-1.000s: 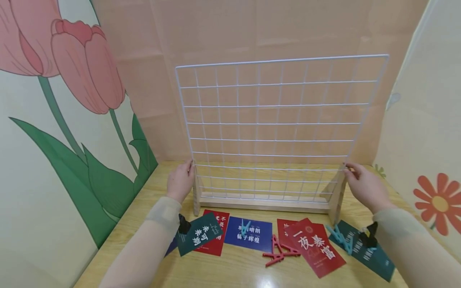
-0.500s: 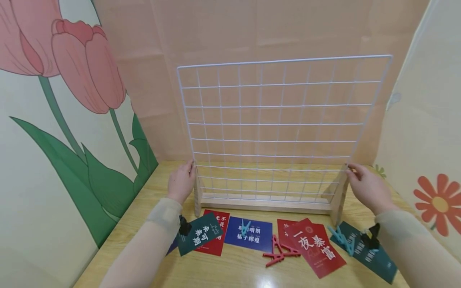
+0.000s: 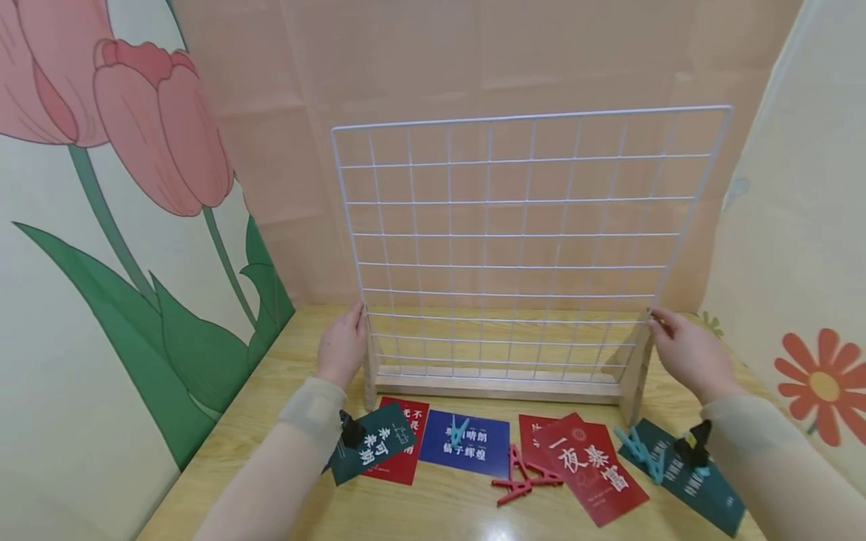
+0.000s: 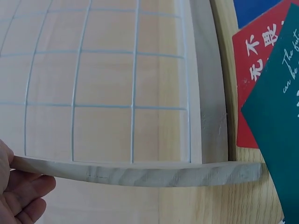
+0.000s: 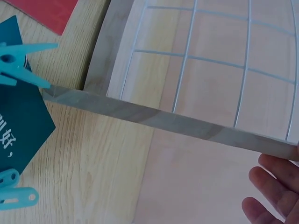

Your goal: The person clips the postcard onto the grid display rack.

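A white wire grid panel (image 3: 534,116) stands upright in a pale wooden stand (image 3: 497,387). At the stand's left side my left hand (image 3: 341,346) pinches the upper end of the side post. Its curled fingertips show beside the wood in the left wrist view, where the side post (image 4: 140,175) runs across. My right hand (image 3: 693,353) pinches the upper end of the other side post (image 5: 163,119), thumb partly hidden. In front lie a dark green card (image 3: 372,447), a red card (image 3: 413,417), a blue card (image 3: 467,458) and a larger red card (image 3: 588,466).
Red clothespins (image 3: 521,477) lie beside the red cards. A light blue clothespin (image 3: 459,431) rests on the blue card. More blue clothespins (image 3: 646,454) lie on another green card (image 3: 710,496), close to the stand's right foot. Behind the wooden table (image 3: 379,518) rises a brown-papered wall (image 3: 473,52).
The stand with its grid has shifted slightly right, then a touch back left. The green card at its right foot has moved slightly. Both hands keep their hold.
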Demonstrator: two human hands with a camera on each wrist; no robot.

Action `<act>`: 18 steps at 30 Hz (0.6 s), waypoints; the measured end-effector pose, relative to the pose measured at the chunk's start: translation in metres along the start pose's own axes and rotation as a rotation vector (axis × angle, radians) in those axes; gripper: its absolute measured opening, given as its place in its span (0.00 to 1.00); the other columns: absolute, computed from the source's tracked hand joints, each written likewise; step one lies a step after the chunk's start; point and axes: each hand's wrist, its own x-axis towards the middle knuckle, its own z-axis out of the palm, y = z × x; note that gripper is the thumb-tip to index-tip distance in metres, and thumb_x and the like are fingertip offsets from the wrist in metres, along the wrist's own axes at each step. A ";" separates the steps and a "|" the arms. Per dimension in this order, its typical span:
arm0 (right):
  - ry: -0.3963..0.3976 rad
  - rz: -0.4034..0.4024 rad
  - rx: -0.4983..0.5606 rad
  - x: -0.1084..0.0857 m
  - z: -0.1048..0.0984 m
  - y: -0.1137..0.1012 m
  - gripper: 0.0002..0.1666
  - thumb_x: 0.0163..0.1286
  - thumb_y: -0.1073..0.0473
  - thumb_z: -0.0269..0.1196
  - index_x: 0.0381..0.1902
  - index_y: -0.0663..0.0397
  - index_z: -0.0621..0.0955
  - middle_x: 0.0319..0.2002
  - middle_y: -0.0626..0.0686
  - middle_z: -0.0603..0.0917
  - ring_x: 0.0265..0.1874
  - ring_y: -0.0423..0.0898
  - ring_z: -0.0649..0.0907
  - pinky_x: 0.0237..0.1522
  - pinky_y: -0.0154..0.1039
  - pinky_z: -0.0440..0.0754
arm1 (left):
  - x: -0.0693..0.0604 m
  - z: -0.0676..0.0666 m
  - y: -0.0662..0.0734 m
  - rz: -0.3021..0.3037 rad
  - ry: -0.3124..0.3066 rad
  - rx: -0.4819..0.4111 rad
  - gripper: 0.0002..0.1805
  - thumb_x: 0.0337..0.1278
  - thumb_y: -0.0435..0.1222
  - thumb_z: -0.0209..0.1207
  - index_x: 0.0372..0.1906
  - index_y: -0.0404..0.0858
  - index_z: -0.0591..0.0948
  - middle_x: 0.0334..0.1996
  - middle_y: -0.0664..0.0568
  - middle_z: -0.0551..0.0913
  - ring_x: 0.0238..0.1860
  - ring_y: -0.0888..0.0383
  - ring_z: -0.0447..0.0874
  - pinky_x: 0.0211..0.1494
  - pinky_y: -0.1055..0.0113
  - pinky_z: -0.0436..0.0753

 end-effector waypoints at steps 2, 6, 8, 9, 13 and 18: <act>-0.003 -0.003 0.001 0.000 -0.001 0.001 0.35 0.78 0.44 0.41 0.68 0.67 0.63 0.56 0.76 0.72 0.43 0.69 0.78 0.30 0.55 0.74 | 0.000 -0.001 0.001 0.003 -0.001 0.001 0.24 0.75 0.43 0.44 0.69 0.39 0.67 0.57 0.42 0.78 0.53 0.46 0.80 0.53 0.52 0.79; -0.013 -0.006 -0.002 -0.002 -0.001 0.003 0.36 0.78 0.43 0.41 0.69 0.66 0.62 0.57 0.77 0.71 0.43 0.70 0.77 0.30 0.55 0.74 | -0.001 -0.001 0.002 0.006 -0.003 -0.008 0.24 0.75 0.43 0.43 0.69 0.40 0.67 0.58 0.42 0.78 0.54 0.45 0.79 0.53 0.51 0.78; -0.020 -0.008 0.004 -0.002 -0.001 0.003 0.36 0.78 0.43 0.41 0.70 0.65 0.61 0.57 0.77 0.71 0.41 0.68 0.78 0.27 0.51 0.74 | -0.001 -0.001 0.001 -0.003 -0.004 -0.032 0.24 0.76 0.44 0.42 0.70 0.40 0.65 0.59 0.42 0.77 0.55 0.45 0.79 0.54 0.50 0.77; -0.023 -0.010 0.008 -0.003 0.000 0.004 0.36 0.78 0.43 0.41 0.71 0.65 0.60 0.57 0.77 0.70 0.39 0.66 0.79 0.26 0.48 0.74 | -0.002 -0.001 0.001 -0.012 -0.005 -0.048 0.25 0.75 0.44 0.42 0.71 0.41 0.64 0.59 0.42 0.77 0.54 0.45 0.79 0.54 0.50 0.78; -0.011 -0.024 0.027 -0.004 0.003 0.005 0.37 0.78 0.42 0.40 0.74 0.59 0.53 0.58 0.77 0.70 0.36 0.66 0.80 0.22 0.47 0.72 | -0.005 -0.002 0.000 -0.041 -0.012 -0.136 0.29 0.75 0.45 0.42 0.74 0.40 0.58 0.60 0.41 0.76 0.55 0.44 0.78 0.56 0.49 0.76; 0.047 0.019 0.088 -0.012 0.006 0.008 0.39 0.77 0.41 0.40 0.77 0.50 0.45 0.61 0.74 0.68 0.51 0.76 0.71 0.37 0.65 0.73 | -0.016 -0.002 -0.001 -0.066 -0.050 -0.250 0.33 0.74 0.47 0.43 0.76 0.41 0.50 0.68 0.40 0.65 0.64 0.42 0.68 0.64 0.46 0.67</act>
